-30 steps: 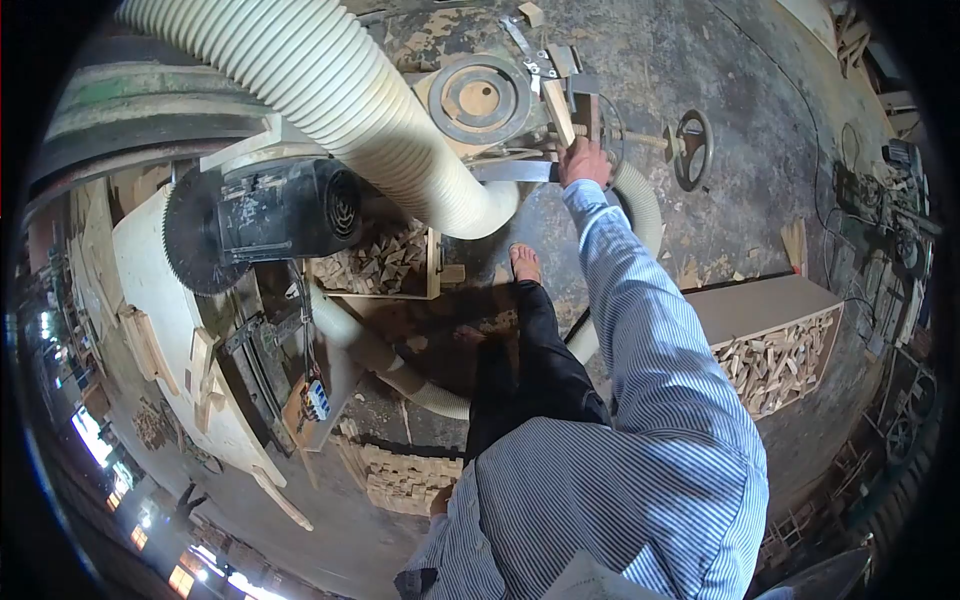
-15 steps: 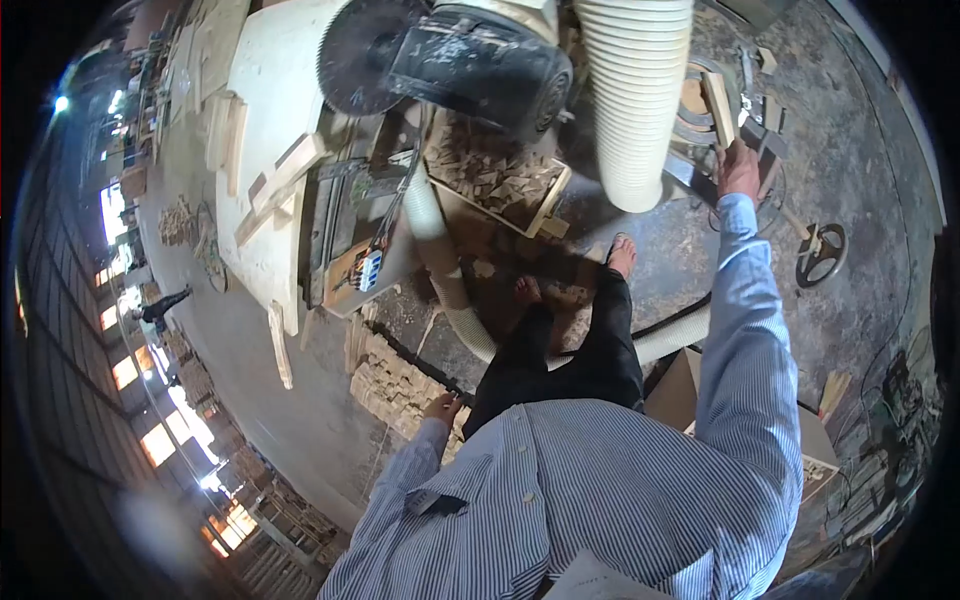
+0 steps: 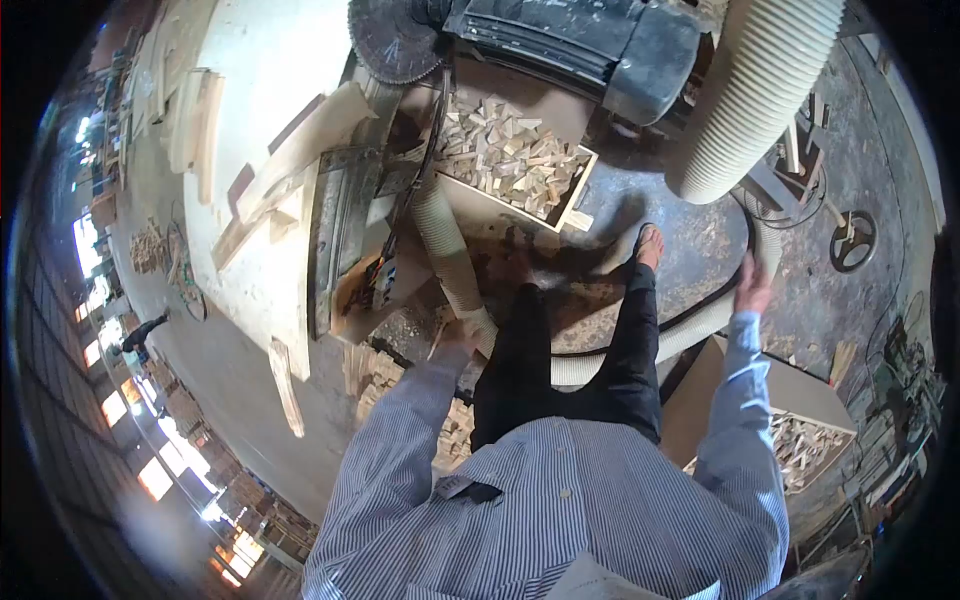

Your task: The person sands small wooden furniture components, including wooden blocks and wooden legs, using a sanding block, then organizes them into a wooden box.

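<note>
My right hand (image 3: 753,284) is held out at the right, over the floor near a ribbed hose, with its fingers extended and nothing in it. My left hand (image 3: 459,336) is blurred, in front of my left thigh, near the lower hose (image 3: 446,240); its fingers cannot be made out. Beyond my feet stands a box of wood offcuts (image 3: 515,165). A round saw blade (image 3: 398,38) with a black motor (image 3: 560,45) hangs above it. To the left, pieces of wood (image 3: 300,160) lie on a pale worktable (image 3: 250,60).
A thick ribbed hose (image 3: 755,95) comes down at the upper right. A handwheel (image 3: 853,241) stands at the far right. Another box of offcuts (image 3: 805,445) is beside me at the right, and stacked wood blocks (image 3: 455,437) are at my left. A distant person (image 3: 142,334) stands far left.
My right hand has let go of the wood piece and drawn back towards me. My left hand has moved up and forward. The view has shifted, with the saw now further right.
</note>
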Motion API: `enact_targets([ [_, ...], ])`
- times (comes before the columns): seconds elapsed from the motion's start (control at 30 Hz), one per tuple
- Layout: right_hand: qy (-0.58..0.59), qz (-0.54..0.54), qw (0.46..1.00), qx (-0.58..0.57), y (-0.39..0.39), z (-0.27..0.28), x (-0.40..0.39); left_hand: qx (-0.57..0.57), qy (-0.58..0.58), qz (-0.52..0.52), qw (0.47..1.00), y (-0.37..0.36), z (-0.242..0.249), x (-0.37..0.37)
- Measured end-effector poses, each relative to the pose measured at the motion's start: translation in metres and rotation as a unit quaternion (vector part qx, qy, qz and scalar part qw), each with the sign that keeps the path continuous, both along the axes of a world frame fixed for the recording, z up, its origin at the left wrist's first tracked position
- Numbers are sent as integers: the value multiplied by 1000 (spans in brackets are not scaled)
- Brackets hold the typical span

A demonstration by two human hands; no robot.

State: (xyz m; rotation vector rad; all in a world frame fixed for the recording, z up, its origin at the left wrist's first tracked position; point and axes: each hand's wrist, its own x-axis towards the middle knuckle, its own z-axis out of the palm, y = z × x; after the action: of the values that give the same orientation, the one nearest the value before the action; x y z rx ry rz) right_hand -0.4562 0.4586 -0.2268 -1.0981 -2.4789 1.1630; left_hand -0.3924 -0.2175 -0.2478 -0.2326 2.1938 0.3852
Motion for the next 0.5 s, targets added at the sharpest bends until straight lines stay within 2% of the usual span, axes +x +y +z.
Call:
enact_targets([
  [0.03,-132,42,989,60,-28,-2,28,-4,22,-48,999,-9,-25,-16],
  [0.07,-45,65,997,-13,-42,-55,76,-8,46,-94,994,-12,-52,-39],
  [0.13,-125,128,981,-69,-105,-52,113,-43,-112,-112,986,1,-87,-107],
  [0.2,-182,162,963,-116,-157,-47,128,-12,81,-109,991,1,-116,-140],
  [0.23,-215,170,952,-134,-184,-26,119,-12,82,-106,991,9,-119,-160],
  [0.3,-189,233,949,-95,-208,-41,129,-52,84,-143,985,30,-118,-203],
  [0.33,-194,234,948,-96,-215,-49,133,-52,79,-141,985,28,-139,-212],
  [0.4,-224,217,940,-135,-222,-61,137,-95,-31,-261,960,17,-188,-224],
  [0.43,-227,221,939,-136,-222,-65,137,-95,-35,-258,961,9,-210,-218],
  [0.5,-237,212,936,-148,-220,-62,127,-152,41,-210,965,-13,-261,-197],
])
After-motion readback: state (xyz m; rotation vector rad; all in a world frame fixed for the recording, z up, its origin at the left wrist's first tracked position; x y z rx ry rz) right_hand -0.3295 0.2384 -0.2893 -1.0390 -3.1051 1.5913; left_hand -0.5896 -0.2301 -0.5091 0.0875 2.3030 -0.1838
